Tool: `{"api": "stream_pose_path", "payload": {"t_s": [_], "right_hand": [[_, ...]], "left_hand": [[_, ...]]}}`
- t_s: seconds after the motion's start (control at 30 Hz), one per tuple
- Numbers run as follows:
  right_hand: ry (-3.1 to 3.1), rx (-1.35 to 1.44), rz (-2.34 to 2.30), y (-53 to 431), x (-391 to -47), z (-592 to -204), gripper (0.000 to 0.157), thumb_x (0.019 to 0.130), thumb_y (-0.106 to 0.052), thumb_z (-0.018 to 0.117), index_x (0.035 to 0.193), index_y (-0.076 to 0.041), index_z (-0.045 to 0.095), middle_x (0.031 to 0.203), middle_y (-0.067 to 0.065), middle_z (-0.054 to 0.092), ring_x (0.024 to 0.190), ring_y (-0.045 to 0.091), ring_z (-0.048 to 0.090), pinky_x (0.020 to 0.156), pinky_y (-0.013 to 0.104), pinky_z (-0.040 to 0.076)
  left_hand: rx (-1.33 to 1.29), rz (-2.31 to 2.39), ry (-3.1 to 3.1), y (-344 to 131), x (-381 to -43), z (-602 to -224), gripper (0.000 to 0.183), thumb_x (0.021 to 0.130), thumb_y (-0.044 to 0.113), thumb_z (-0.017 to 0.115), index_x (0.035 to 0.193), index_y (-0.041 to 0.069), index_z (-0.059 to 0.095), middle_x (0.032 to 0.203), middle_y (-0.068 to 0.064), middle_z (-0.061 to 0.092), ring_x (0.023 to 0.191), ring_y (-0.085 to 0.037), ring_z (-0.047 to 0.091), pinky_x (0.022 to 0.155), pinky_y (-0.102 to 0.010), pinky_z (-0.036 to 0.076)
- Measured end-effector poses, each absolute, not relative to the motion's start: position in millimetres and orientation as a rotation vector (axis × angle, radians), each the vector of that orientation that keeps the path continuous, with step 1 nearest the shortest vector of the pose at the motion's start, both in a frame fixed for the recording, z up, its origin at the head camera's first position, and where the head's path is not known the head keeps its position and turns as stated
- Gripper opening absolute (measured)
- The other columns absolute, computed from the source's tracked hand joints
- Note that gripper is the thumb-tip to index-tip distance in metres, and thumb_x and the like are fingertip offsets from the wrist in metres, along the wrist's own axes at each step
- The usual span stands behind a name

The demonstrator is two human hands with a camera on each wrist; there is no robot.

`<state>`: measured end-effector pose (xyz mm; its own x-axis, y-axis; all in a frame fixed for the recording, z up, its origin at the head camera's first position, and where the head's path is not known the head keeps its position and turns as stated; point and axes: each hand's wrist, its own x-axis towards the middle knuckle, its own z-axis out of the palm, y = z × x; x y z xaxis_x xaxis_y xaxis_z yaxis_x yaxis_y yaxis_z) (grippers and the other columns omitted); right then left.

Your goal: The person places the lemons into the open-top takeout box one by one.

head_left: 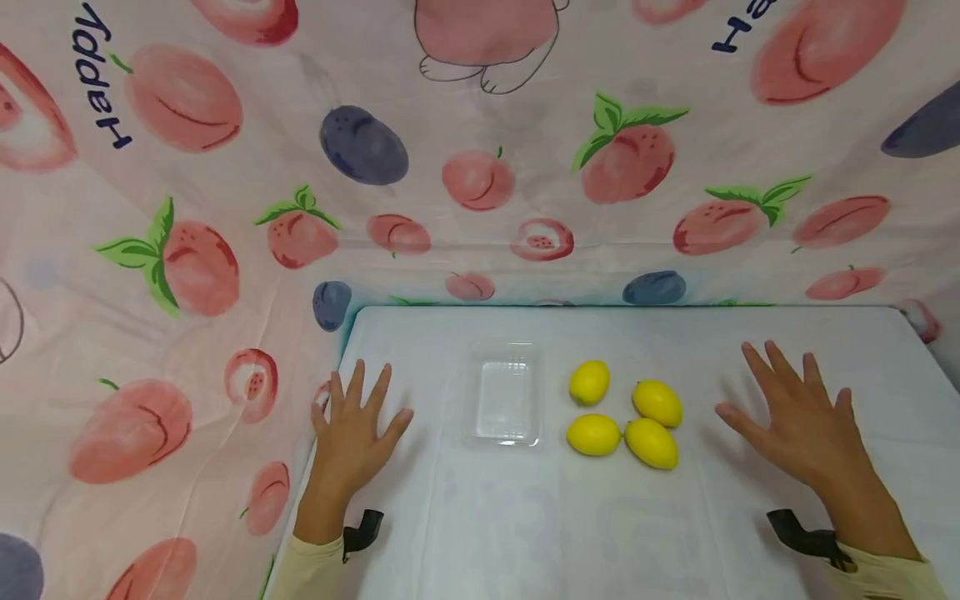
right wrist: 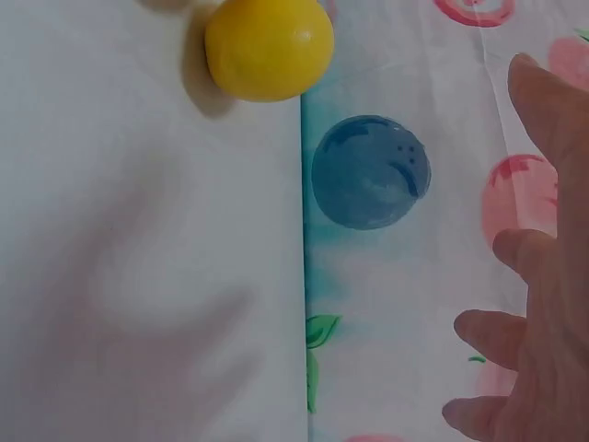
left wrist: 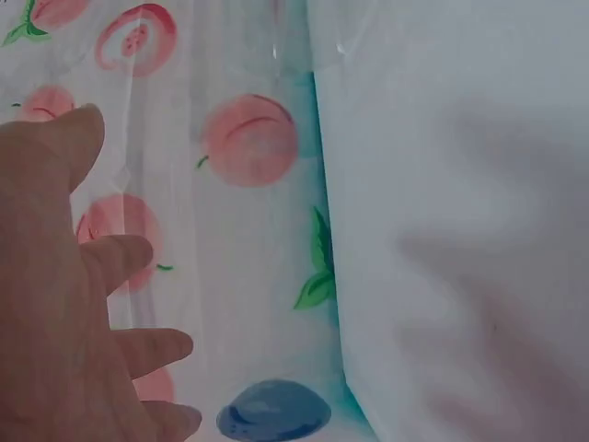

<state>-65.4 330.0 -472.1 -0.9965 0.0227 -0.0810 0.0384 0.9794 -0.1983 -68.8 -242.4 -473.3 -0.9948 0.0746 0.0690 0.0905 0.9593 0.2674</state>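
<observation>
Several yellow lemons lie grouped near the middle of the white table. Left of them sits a clear plastic container, its open side facing up and nothing visible inside. My left hand, fingers spread, hovers over the table's left side, apart from the container. To the right of the lemons, my right hand also has its fingers spread and holds nothing. The right wrist view shows one lemon at the top, away from the right fingers. In the left wrist view, the left fingers are extended and touch nothing.
The white table ends at a straight back edge. Behind it and along its left side hangs a pink cloth printed with fruit. A black wrist strap piece sits by the left wrist, another black piece by the right.
</observation>
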Motion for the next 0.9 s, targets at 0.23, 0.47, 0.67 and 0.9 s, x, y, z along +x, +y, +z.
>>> {"api": "stream_pose_path", "payload": {"t_s": [0.23, 0.47, 0.67, 0.9], "right_hand": [[3.0, -0.029, -0.399, 330.0, -67.3, -477.9, 0.103, 0.093, -0.07, 0.054, 0.165, -0.024, -0.004, 0.165, 0.028, 0.022, 0.133, 0.058, 0.036, 0.095, 0.082, 0.032], [2.947, -0.041, -0.538, 318.4, -72.4, -486.4, 0.1, 0.096, -0.066, 0.053, 0.166, -0.024, -0.004, 0.153, 0.028, 0.044, 0.128, 0.053, 0.048, 0.091, 0.077, 0.041], [2.927, -0.026, -0.599, 307.4, -77.0, -491.0, 0.099, 0.097, -0.065, 0.053, 0.166, -0.021, -0.003, 0.149, 0.026, 0.05, 0.123, 0.048, 0.055, 0.086, 0.072, 0.046], [2.923, 0.015, -0.68, 293.7, -86.8, -497.0, 0.092, 0.1, -0.064, 0.046, 0.166, -0.017, 0.001, 0.145, 0.025, 0.055, 0.12, 0.048, 0.057, 0.086, 0.071, 0.046]], "left_hand": [[-0.15, -0.848, -2.892, -218.7, -61.9, -482.9, 0.054, 0.108, 0.04, 0.046, 0.153, 0.013, 0.047, 0.158, -0.018, 0.043, 0.143, -0.044, 0.042, 0.11, -0.075, 0.029], [-0.008, -1.329, -2.816, -186.9, -61.1, -490.5, 0.057, 0.109, 0.046, 0.037, 0.154, 0.013, 0.044, 0.154, -0.014, 0.047, 0.145, -0.035, 0.043, 0.119, -0.059, 0.033], [0.148, -1.598, -2.753, -158.9, -63.0, -495.3, 0.06, 0.109, 0.05, 0.036, 0.158, 0.015, 0.038, 0.158, -0.013, 0.045, 0.144, -0.035, 0.046, 0.116, -0.06, 0.037], [0.219, -1.67, -2.716, -137.8, -81.3, -496.0, 0.06, 0.108, 0.051, 0.037, 0.158, 0.017, 0.038, 0.156, -0.015, 0.047, 0.134, -0.036, 0.056, 0.111, -0.059, 0.043]]}}
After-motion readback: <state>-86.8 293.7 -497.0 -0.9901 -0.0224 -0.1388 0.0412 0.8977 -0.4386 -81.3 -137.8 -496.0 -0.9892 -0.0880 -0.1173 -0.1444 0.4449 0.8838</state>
